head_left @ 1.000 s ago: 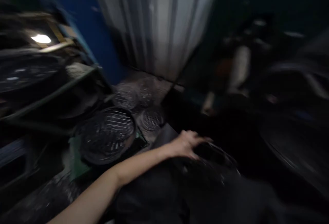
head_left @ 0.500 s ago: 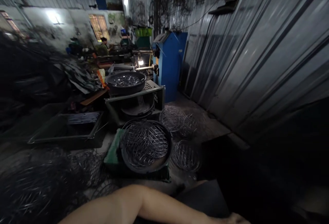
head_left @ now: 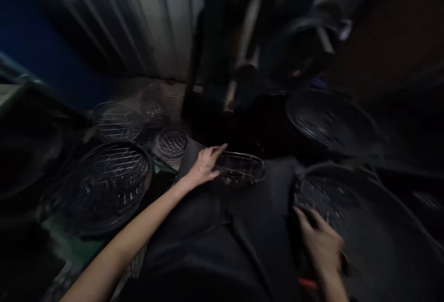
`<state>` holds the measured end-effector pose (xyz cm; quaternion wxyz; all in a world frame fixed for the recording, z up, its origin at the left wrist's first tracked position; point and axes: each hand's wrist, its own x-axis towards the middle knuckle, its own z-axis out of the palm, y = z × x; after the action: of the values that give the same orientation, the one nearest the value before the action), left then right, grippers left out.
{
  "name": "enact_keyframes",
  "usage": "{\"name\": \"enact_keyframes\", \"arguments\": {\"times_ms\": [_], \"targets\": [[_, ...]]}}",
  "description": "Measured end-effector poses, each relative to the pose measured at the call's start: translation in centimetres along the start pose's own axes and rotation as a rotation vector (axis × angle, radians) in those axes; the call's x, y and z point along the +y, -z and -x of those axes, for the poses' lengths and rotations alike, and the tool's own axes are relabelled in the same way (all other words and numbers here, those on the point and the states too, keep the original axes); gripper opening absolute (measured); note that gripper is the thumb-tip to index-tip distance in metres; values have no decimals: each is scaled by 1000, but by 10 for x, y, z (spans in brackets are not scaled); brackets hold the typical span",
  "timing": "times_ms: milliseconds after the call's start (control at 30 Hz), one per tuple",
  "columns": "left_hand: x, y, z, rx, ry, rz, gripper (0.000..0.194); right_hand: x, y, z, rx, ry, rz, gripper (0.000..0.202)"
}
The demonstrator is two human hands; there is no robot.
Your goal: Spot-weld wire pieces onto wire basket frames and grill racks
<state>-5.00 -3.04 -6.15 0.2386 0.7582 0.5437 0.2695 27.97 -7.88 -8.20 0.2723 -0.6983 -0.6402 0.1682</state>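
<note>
My left hand (head_left: 205,165) is at the left end of a round wire rack (head_left: 243,168), thumb and fingers closed about its rim. The rack lies low over dark cloth (head_left: 256,228) at my lap and looks foreshortened. At the left edge of a large dark pan (head_left: 378,242), my right hand (head_left: 322,242) is curled around something dark that blur and shadow hide. A small yellow bit shows beside its wrist, and a red strip (head_left: 308,283) lies below. Small dark pieces (head_left: 326,195) lie in the pan near its fingertips.
To the left, a round pan (head_left: 145,186) full of wire racks rests on a green crate (head_left: 74,244). More wire racks (head_left: 172,142) lie on the floor behind. Dark machinery (head_left: 248,38) stands ahead, and another dark pan (head_left: 329,119) sits at the right.
My view has swung right and down, away from the wider workshop. Both hands and the wire rack at my lap now show; before, mostly one forearm was visible.
</note>
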Motion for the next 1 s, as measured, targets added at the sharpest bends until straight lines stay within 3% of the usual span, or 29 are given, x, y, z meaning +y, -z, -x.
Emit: {"name": "enact_keyframes", "arguments": {"times_ms": [100,233,367,433,533,633,733,900,1000], "targets": [[1,-6,-6,21,35,22,72,8,1,20,-34,-78,-87,47],[8,1,-9,-3,13,51,67,6,-6,7,-148,-43,-203,44],[11,14,-18,7,-47,50,61,-2,7,-2,-208,-125,-254,43],[13,18,-22,9,-69,27,58,-21,17,-5,-175,-215,-312,42],[18,22,-28,26,-110,-8,58,-70,24,-16,-154,-321,-500,35],[21,24,-34,77,-146,-52,61,-124,14,-39,-208,-256,-695,33],[20,27,-38,115,-192,-96,59,-161,-7,-62,-265,-157,-737,31],[11,33,-40,167,-189,-101,56,-184,-35,-81,-107,-3,-398,24],[6,38,-41,184,-161,-86,57,-188,-44,-83,-84,41,-350,24]]}}
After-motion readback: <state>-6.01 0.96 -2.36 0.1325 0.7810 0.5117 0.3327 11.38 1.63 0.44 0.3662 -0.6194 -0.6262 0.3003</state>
